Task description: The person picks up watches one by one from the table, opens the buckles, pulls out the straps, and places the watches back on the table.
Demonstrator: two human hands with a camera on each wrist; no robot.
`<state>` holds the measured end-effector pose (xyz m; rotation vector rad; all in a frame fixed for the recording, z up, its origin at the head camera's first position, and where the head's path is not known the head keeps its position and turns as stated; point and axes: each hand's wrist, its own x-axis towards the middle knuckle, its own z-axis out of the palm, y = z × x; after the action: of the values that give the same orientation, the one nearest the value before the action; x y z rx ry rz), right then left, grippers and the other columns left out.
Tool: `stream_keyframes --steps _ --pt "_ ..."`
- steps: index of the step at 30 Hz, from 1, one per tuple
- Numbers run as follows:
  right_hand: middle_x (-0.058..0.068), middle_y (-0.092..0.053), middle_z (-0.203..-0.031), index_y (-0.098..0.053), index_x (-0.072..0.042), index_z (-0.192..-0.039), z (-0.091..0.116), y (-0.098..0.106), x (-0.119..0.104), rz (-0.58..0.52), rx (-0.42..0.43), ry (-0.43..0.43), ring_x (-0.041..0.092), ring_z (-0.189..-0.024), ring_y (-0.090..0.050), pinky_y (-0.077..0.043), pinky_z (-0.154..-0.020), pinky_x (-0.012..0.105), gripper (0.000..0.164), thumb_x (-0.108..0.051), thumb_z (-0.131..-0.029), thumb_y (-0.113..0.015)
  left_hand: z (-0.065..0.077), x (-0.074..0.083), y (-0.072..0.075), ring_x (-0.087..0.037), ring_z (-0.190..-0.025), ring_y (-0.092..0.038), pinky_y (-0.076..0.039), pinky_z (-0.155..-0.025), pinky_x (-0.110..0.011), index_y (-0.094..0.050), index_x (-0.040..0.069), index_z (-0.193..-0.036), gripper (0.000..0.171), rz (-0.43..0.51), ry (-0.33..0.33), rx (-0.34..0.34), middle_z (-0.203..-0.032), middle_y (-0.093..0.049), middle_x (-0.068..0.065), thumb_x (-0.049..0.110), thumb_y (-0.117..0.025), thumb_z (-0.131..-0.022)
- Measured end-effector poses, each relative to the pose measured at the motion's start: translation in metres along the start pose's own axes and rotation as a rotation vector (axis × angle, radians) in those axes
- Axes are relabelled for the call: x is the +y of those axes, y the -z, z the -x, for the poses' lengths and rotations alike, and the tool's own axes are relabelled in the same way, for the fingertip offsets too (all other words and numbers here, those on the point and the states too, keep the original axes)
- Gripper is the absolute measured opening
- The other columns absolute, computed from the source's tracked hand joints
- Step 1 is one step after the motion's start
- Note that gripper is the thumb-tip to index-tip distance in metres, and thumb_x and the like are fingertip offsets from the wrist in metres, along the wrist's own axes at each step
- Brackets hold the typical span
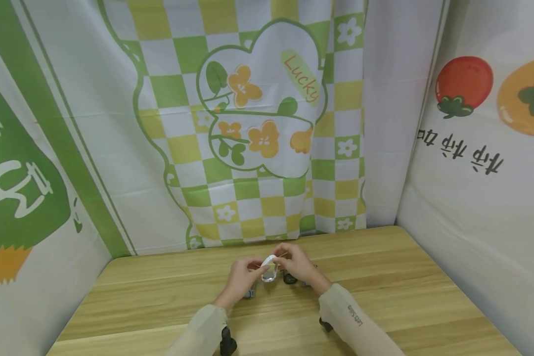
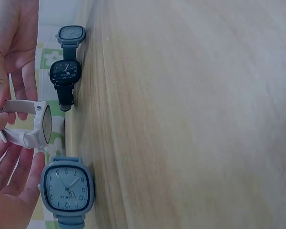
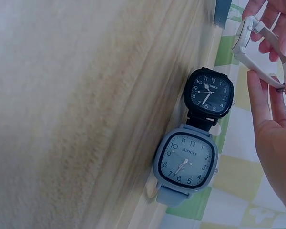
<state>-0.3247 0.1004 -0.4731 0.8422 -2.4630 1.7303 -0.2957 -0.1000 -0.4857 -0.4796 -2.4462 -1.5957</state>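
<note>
Strap handling of a white watch, raised over the table near the middle of its far edge: the left hand and right hand each pinch the strap, which bends into a loop between their fingertips. The step in hand appears to be bringing the strap's ends together; the next move would call for aligning them without loosening either pinch. A black watch rests beside the right hand, nearer the table's far edge than its sides.
</note>
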Motion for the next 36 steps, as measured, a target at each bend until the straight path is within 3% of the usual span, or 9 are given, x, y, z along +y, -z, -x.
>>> stream_keyframes --steps 6,15,24,36 --pt "0.032 -0.068 -0.109 -0.064 0.014 -0.113 0.0028 -0.0010 0.0024 -0.017 -0.009 0.007 0.051 -0.096 -0.069 -0.062 -0.082 0.061 0.013 0.008 -0.102 -0.060 -0.0025 -0.0022 -0.0021 -0.027 -0.090 -0.072 -0.061 -0.076 -0.030 -0.079 -0.003 -0.104 0.017 -0.056 -0.034 0.000 -0.098 -0.078 -0.014 0.012 -0.079 -0.096" --pt "0.027 -0.071 -0.108 -0.068 0.011 -0.112 0.0055 0.0025 0.0005 -0.008 -0.038 0.050 0.041 -0.092 -0.072 -0.065 -0.079 0.052 0.013 0.002 -0.104 -0.063 -0.0032 0.0006 -0.0020 -0.023 -0.090 -0.071 -0.060 -0.075 -0.028 -0.080 -0.001 -0.104 0.017 -0.063 -0.028 0.001 -0.098 -0.078 -0.012 0.015 -0.079 -0.096" --pt "0.023 -0.071 -0.107 -0.068 0.008 -0.112 0.0073 0.0034 -0.0012 0.017 -0.046 0.009 0.028 -0.090 -0.072 -0.066 -0.080 0.042 0.012 0.001 -0.104 -0.062 -0.0036 0.0029 -0.0006 -0.022 -0.091 -0.070 -0.060 -0.077 -0.031 -0.080 0.000 -0.103 0.017 -0.079 -0.031 -0.031 -0.098 -0.078 -0.011 0.016 -0.078 -0.097" --pt "0.022 -0.072 -0.106 -0.068 0.009 -0.111 0.0087 0.0048 -0.0042 0.013 -0.042 -0.001 0.034 -0.092 -0.073 -0.065 -0.081 0.045 0.012 0.001 -0.104 -0.062 -0.0060 0.0021 0.0000 -0.023 -0.091 -0.071 -0.060 -0.078 -0.031 -0.080 -0.001 -0.102 0.016 -0.091 -0.060 -0.045 -0.097 -0.079 -0.011 0.014 -0.077 -0.098"
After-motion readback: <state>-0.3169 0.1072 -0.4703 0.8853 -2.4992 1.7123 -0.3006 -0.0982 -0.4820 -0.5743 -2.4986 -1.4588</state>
